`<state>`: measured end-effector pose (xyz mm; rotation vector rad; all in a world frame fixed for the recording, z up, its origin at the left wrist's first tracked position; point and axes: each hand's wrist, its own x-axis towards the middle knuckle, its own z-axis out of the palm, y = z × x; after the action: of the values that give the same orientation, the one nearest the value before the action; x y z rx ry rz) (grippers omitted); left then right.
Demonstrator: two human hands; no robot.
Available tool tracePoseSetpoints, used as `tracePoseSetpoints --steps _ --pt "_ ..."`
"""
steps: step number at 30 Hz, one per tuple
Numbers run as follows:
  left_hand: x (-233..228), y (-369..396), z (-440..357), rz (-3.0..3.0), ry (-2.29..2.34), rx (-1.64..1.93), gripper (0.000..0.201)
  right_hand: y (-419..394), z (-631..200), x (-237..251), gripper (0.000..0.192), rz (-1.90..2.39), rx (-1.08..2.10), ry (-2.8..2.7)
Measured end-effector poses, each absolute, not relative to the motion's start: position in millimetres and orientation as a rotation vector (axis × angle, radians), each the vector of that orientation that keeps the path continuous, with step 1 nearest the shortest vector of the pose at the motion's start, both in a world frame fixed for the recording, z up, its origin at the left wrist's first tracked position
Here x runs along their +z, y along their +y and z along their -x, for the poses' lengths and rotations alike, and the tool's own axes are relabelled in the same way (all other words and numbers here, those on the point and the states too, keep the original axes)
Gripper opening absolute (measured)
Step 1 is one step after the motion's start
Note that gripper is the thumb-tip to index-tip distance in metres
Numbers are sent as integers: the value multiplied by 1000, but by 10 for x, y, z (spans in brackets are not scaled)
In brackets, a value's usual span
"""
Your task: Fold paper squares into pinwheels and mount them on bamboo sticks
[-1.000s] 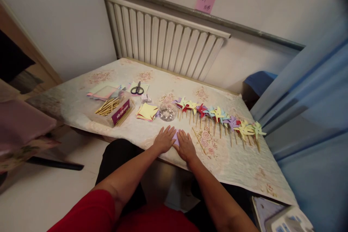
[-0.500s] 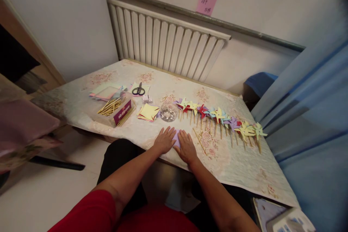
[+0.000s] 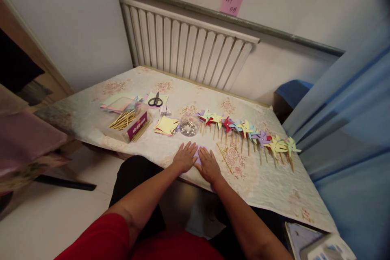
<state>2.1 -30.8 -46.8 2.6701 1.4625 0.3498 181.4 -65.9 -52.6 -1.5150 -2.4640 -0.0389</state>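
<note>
At near bench [image 3: 268, 195] edge, left hand [image 3: 183, 157] and right hand [image 3: 208, 164] lying flat, fingers spread, pressing lilac paper square [image 3: 198, 155] between them; only sliver showing. Paper looking thin, light, floppy, easily creased; best lifting by free corner or edge. Loose skewer [image 3: 224, 157] lying just right of right hand. Beyond, clear dish [image 3: 189, 125], yellow paper stack [image 3: 165, 125], stick box [image 3: 129, 122], scissors [image 3: 155, 100]. Pinwheel row [image 3: 248, 130] running rightward, crowding reach.
</note>
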Motion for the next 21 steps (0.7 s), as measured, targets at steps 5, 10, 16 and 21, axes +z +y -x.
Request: tracePoseSetpoints --steps 5,10,16,21 --pt "-485 -302 -24 -2668 1479 337 56 -646 -1812 -558 65 1533 -59 -2437" --pt "-489 -303 -23 -2646 1502 315 57 -646 -1807 -556 66 1567 -33 -2416" --pt "-483 -325 -3 -2633 1519 319 57 -650 -1804 -540 65 1581 -27 -2400" --pt "-500 -332 29 -2640 1522 331 57 -654 -1805 -534 64 1581 -33 -2400"
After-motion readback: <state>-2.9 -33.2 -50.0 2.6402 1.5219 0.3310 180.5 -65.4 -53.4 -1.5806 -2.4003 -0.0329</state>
